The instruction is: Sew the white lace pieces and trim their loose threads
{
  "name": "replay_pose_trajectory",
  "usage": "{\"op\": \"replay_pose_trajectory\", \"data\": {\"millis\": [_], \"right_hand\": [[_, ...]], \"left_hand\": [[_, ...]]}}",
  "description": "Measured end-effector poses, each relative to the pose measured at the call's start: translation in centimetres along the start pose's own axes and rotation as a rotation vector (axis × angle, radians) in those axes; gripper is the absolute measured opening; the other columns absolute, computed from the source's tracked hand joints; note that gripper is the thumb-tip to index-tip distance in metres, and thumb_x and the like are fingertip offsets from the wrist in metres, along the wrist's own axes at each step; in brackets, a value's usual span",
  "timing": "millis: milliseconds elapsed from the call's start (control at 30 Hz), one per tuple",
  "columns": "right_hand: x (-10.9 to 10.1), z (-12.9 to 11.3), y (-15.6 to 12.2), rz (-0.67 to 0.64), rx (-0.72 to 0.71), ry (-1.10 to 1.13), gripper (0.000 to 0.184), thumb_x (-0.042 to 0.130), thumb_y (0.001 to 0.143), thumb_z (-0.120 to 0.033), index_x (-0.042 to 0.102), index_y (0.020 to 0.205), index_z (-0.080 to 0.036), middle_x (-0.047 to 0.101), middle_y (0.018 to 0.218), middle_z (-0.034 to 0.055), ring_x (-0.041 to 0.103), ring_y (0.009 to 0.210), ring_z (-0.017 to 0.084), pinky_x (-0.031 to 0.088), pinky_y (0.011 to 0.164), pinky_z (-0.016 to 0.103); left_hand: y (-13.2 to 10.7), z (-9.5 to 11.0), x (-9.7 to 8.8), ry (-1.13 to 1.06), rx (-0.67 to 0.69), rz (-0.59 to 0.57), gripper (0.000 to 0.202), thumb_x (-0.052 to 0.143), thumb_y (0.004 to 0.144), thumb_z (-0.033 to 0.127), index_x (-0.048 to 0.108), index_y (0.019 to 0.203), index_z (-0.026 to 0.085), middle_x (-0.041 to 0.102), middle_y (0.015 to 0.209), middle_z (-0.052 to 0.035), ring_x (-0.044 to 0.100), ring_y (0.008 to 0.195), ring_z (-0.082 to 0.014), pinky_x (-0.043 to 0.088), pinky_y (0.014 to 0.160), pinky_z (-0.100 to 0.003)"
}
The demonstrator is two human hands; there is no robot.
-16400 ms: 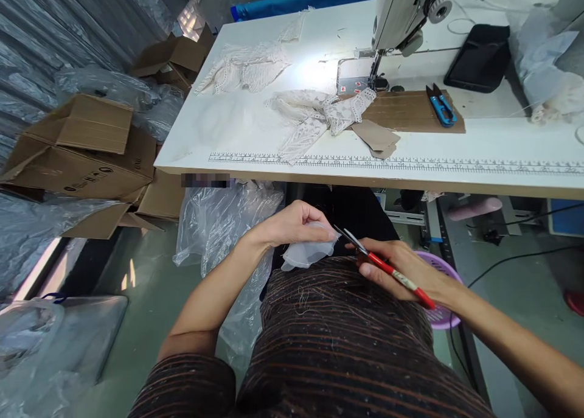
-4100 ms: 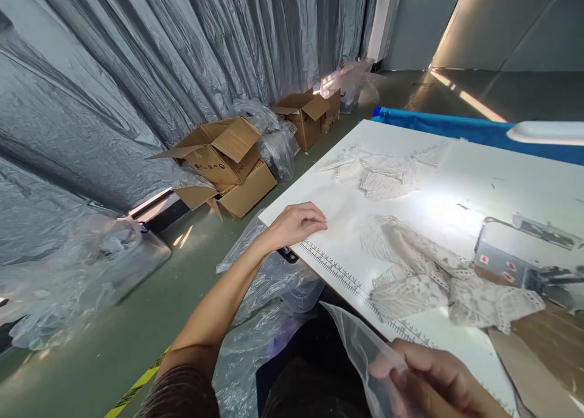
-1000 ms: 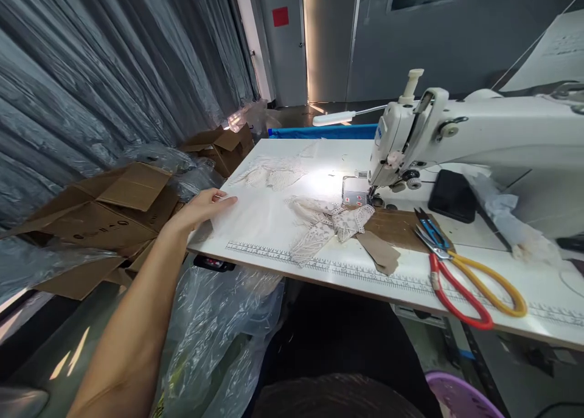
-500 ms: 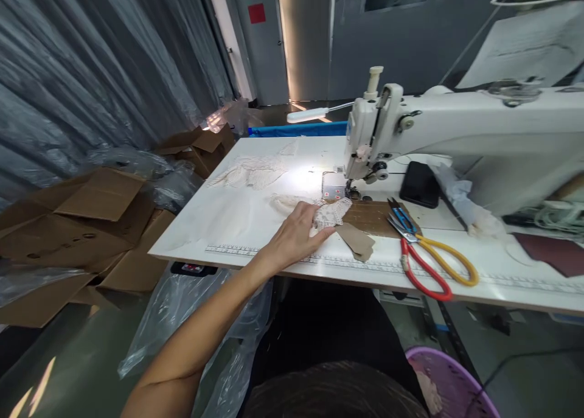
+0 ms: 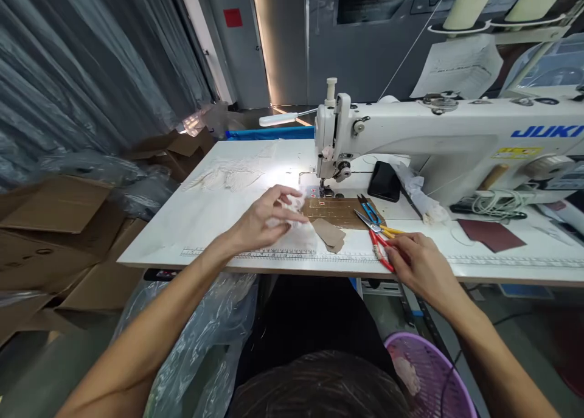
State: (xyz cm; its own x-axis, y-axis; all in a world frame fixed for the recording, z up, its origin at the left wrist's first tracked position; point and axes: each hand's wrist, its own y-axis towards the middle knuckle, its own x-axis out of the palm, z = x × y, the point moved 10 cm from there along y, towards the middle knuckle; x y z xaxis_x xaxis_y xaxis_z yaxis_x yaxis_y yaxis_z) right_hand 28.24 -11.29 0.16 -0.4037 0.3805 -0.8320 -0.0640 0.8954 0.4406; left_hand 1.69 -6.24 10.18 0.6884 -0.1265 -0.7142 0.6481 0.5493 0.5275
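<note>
My left hand (image 5: 267, 220) is over the middle of the sewing table, its fingers loosely spread and partly blurred. White lace fabric (image 5: 295, 204) shows behind those fingers, mostly hidden by them. At the right, my right hand (image 5: 422, 263) closes around the handles of scissors (image 5: 376, 243) with one red and one yellow grip, which lie on the table with blades pointing away to the left. Blue thread snips (image 5: 370, 210) lie by the blades. Between my hands is a beige, irregularly cut piece (image 5: 329, 234), at the edge of a brown taped panel (image 5: 335, 210).
A white sewing machine (image 5: 392, 123) stands over the table's back right, its needle beyond the brown panel. A black phone (image 5: 384, 181) and a maroon piece (image 5: 490, 233) lie to the right. Cardboard boxes (image 5: 55, 235) stand left; a purple basket (image 5: 435, 357) is below.
My right hand has come into view and taken hold of the scissors' handles. My left hand has lifted and spread its fingers near the lace. The view has shifted to the right.
</note>
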Motion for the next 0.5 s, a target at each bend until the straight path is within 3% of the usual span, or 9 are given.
{"op": "replay_pose_trajectory", "data": {"millis": [100, 167, 233, 300, 400, 500], "right_hand": [[-0.7, 0.2, 0.0, -0.020, -0.009, 0.041, 0.030, 0.042, 0.092, -0.038, 0.064, 0.092, -0.018, 0.068, 0.093, 0.0163, 0.062, 0.090, 0.032, 0.049, 0.079, 0.047], [-1.2, 0.8, -0.1, -0.051, 0.052, 0.098, 0.027, 0.045, 0.090, -0.042, 0.061, 0.090, -0.021, 0.067, 0.084, 0.0134, 0.063, 0.075, 0.029, 0.049, 0.068, 0.042], [-1.8, 2.2, 0.0, -0.087, 0.191, 0.139, 0.022, 0.050, 0.087, -0.043, 0.059, 0.088, -0.023, 0.065, 0.072, 0.0089, 0.058, 0.056, 0.023, 0.044, 0.055, 0.037], [-2.9, 3.8, 0.2, -0.084, 0.328, 0.117, 0.017, 0.056, 0.083, -0.041, 0.059, 0.086, -0.025, 0.065, 0.068, 0.0072, 0.054, 0.050, 0.020, 0.042, 0.052, 0.036], [-4.3, 5.9, 1.0, -0.063, 0.418, -0.045, 0.012, 0.063, 0.075, -0.035, 0.061, 0.083, -0.025, 0.068, 0.079, 0.0112, 0.059, 0.061, 0.022, 0.042, 0.058, 0.037], [-4.1, 8.1, 1.2, -0.115, 0.401, -0.254, 0.016, 0.062, 0.076, -0.037, 0.066, 0.086, -0.024, 0.069, 0.088, 0.0158, 0.061, 0.070, 0.028, 0.041, 0.058, 0.039]], "left_hand": [[-4.4, 4.1, -0.3, 0.178, 0.043, 0.059, 0.045, 0.054, 0.081, -0.001, 0.075, 0.107, 0.029, 0.057, 0.097, -0.0056, 0.053, 0.080, -0.0132, 0.049, 0.065, -0.025], [-7.6, 5.0, 0.1, 0.206, -0.009, 0.063, 0.049, 0.052, 0.085, -0.002, 0.070, 0.118, 0.030, 0.054, 0.086, -0.0027, 0.050, 0.071, -0.0105, 0.044, 0.058, -0.021], [-10.4, 4.8, 0.8, 0.153, -0.089, 0.060, 0.052, 0.047, 0.086, -0.003, 0.068, 0.121, 0.029, 0.054, 0.083, -0.0020, 0.051, 0.070, -0.0096, 0.042, 0.057, -0.019], [-12.5, 3.9, 1.3, 0.043, -0.179, 0.108, 0.047, 0.048, 0.086, -0.001, 0.071, 0.116, 0.026, 0.059, 0.086, -0.0038, 0.056, 0.072, -0.0103, 0.044, 0.060, -0.021], [-14.8, 2.2, 2.1, -0.195, -0.325, 0.207, 0.027, 0.058, 0.085, 0.007, 0.077, 0.097, 0.022, 0.065, 0.098, -0.0091, 0.063, 0.086, -0.0155, 0.050, 0.072, -0.026], [-16.8, 0.5, 4.1, -0.506, -0.491, 0.268, 0.007, 0.067, 0.081, 0.019, 0.073, 0.082, 0.018, 0.065, 0.111, -0.0121, 0.065, 0.100, -0.0218, 0.052, 0.086, -0.034]]}}
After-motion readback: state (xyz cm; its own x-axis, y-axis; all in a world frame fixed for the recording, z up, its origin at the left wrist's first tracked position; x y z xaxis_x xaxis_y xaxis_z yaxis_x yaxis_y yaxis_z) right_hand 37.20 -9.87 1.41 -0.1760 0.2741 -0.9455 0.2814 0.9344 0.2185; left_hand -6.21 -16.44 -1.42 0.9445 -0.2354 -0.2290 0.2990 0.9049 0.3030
